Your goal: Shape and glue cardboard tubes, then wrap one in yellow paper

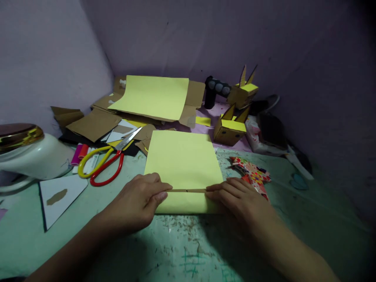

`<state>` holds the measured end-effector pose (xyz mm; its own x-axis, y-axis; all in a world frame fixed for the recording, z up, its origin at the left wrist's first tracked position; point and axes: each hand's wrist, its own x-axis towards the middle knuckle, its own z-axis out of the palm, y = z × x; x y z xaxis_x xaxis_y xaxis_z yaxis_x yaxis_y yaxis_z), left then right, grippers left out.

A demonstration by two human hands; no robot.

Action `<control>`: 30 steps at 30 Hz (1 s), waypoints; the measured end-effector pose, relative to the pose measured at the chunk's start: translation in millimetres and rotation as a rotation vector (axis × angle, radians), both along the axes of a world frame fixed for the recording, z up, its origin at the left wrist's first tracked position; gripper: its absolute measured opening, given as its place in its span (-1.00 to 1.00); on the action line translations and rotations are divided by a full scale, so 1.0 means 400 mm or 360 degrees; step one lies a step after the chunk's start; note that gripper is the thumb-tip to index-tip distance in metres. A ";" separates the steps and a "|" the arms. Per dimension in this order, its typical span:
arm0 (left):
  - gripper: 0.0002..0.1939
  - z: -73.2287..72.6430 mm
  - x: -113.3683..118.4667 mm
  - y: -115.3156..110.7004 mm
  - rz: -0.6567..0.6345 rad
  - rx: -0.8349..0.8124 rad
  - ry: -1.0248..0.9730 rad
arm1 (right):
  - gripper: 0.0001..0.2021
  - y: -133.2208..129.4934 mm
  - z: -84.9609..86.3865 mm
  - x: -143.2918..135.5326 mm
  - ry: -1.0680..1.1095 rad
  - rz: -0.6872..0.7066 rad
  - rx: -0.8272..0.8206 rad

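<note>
A sheet of yellow paper (183, 158) lies in front of me. Its near part forms a band folded over along the front edge. A narrow brown strip with a small dark mark shows between the band and the rest of the sheet. My left hand (143, 199) pinches the left end of the band, with thumb and index finger pressed together there. At the right end, my right hand (235, 197) grips the band with its fingers close together; its thumb is mostly hidden.
Left of the paper lie scissors (113, 156) with yellow and red handles and a white triangular piece (60, 197). Cardboard pieces and another yellow sheet (155, 96) lie at the back. Two eared cardboard boxes, the nearer one (229, 131), and a flowered cloth (252, 172) are right.
</note>
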<state>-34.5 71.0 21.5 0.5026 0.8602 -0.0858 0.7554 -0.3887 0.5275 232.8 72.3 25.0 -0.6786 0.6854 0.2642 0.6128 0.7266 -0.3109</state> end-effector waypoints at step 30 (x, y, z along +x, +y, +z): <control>-0.63 -0.044 -0.052 -0.128 0.0252 0.0111 -0.0162 | -0.68 -0.097 -0.047 0.016 0.0437 -0.0120 -0.0324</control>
<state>-55.1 20.0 4.1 0.3635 0.9314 0.0210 0.7543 -0.3075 0.5800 239.3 33.4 6.0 -0.5466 0.7884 0.2824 0.5360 0.5884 -0.6054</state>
